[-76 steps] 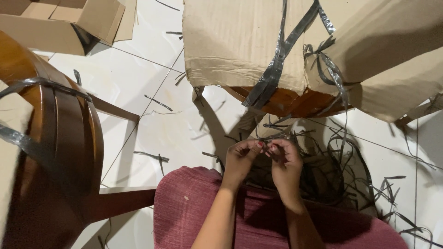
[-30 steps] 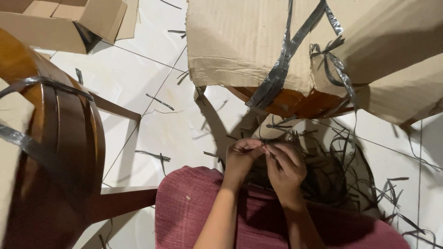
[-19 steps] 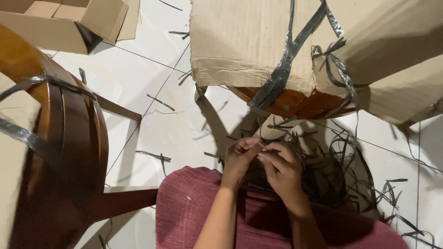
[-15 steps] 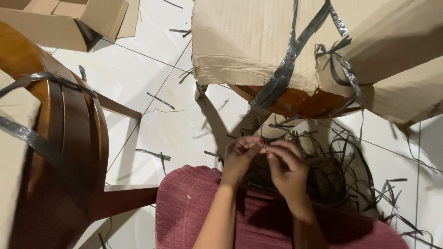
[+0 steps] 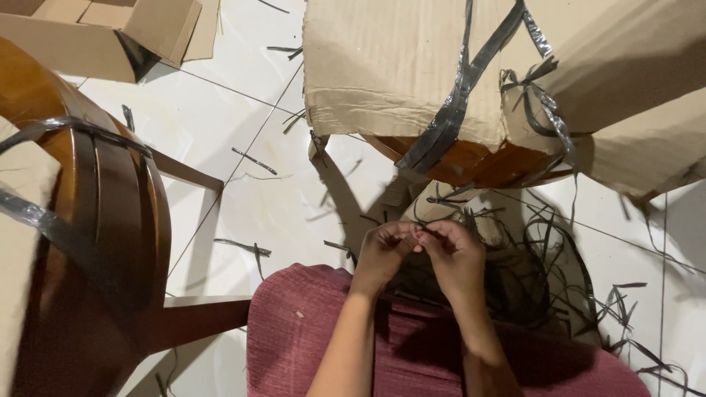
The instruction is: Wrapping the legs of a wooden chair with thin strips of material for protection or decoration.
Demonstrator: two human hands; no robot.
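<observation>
Head cam: left hand (image 5: pixel 382 254) & right hand (image 5: pixel 456 257) pinch thin black plastic strap (image 5: pixel 430 229); cardboard-wrapped brown wooden chair (image 5: pixel 471 95) already strapped, loose straps pile (image 5: pixel 544 272) left.

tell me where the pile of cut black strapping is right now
In the head view the pile of black strapping lies on the white tiled floor at lower right, just beyond the right hand, below the cardboard-wrapped wooden piece.

Left hand (image 5: pixel 382 254) and right hand (image 5: pixel 454 254) are sitting slightly lower over the red cushion (image 5: pixel 309 338) than 2.5 s ago, fingertips pinching closer together on a thin dark strip (image 5: pixel 418 232). Right hand is turning more knuckles-up. View is shifting a little, cardboard-wrapped chair (image 5: pixel 412 73) edging right.
</observation>
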